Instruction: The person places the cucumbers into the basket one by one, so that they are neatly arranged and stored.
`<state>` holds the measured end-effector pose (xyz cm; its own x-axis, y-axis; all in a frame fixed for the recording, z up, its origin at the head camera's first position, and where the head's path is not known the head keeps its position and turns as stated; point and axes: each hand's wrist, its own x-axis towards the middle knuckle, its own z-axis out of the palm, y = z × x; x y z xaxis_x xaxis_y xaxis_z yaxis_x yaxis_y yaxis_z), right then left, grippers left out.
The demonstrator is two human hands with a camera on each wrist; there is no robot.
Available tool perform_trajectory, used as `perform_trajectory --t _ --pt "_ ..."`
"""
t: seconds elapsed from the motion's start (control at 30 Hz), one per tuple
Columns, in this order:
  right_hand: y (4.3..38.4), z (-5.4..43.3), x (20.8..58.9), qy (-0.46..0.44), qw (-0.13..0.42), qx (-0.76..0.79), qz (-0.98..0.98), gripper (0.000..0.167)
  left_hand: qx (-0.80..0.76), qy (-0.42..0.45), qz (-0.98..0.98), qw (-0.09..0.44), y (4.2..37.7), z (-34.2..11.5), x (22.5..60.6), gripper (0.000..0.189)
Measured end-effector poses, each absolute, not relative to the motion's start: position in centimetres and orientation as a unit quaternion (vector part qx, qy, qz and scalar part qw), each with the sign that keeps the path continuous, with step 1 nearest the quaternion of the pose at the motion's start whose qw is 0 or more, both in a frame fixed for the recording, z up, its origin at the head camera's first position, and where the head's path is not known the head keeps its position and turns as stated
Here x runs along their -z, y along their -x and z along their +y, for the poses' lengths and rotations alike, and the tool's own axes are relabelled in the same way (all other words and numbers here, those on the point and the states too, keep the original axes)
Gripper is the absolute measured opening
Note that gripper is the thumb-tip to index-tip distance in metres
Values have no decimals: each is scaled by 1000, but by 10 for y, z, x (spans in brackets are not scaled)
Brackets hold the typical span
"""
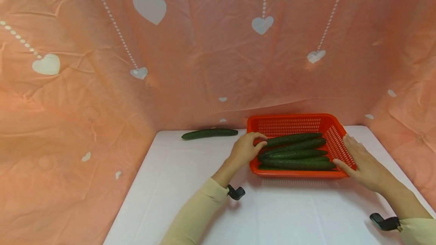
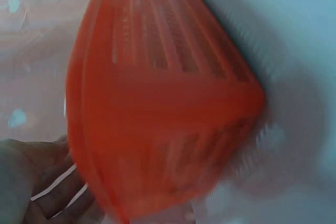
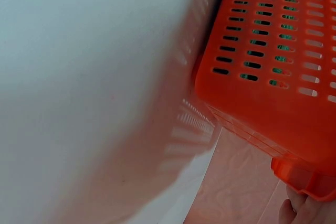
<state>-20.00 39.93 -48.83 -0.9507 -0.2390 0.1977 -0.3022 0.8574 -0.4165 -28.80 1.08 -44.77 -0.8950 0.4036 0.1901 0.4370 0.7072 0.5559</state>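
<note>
A red plastic basket (image 1: 296, 174) with slotted walls stands toward the right of the white table. Several dark green cucumbers (image 1: 293, 146) lie lengthwise inside it. At its left rim is my left hand (image 1: 244, 148), thumb and fingers apart and pointing inward over the cucumber ends; the basket looks blurred in the left wrist view. My right hand (image 1: 369, 167) is at the right front corner, fingers stretched along the right rim and thumb reaching over the corner. In the right wrist view, fingertips (image 3: 307, 211) show just past the basket's rim.
One more cucumber (image 1: 209, 134) lies on the white table (image 1: 184, 184) near its back edge, left of the basket. A peach-coloured sheet (image 1: 204, 48) with white hearts hangs behind and along both sides. A dark wrist mount (image 1: 236, 192) sits on the left wrist.
</note>
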Motion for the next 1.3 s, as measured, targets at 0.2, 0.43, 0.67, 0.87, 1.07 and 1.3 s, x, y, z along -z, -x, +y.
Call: perform_trajectory --t 0.2,0.43,0.67,0.87,1.07,1.3 --pt "199 400 489 -143 75 -227 -960 95 348 222 -910 49 303 -20 449 27" --pt "200 400 490 -140 67 -227 -962 95 354 218 -906 84 317 -64 454 24" --pt "200 401 490 -138 71 -223 -962 94 344 196 -913 94 328 -106 462 23" --pt "198 400 492 -142 78 -229 -960 94 331 180 -922 92 334 -135 469 27" --pt "199 400 491 -145 84 -223 -960 94 324 162 -930 65 345 -162 474 33" --pt "201 400 490 -145 80 -220 -961 94 325 132 -935 43 361 -192 485 42"
